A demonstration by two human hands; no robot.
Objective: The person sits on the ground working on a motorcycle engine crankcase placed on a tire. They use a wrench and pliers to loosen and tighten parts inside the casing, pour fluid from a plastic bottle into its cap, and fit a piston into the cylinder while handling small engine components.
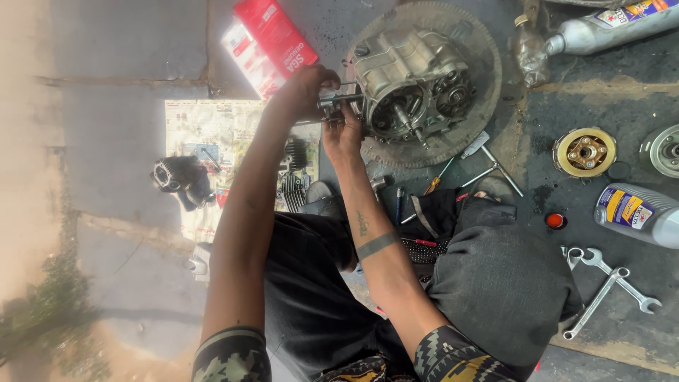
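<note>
Head view: both hands' grip, left and right, around steel studs (seemingly) beside ribbed aluminium engine case.

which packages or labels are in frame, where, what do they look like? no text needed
Red carton: top centre, flat box, red and white, behind the left hand.
Grey bottle: right edge, lying down, blue and yellow label.
Silver bottle: top right, lying down, multicoloured label.
Newspaper: spread on the floor at left, parts on it.

The engine case is dull grey cast metal, grimy. Wrenches at near right are bright, smooth steel. The red box looks like glossy card. The floor is rough concrete.
</note>
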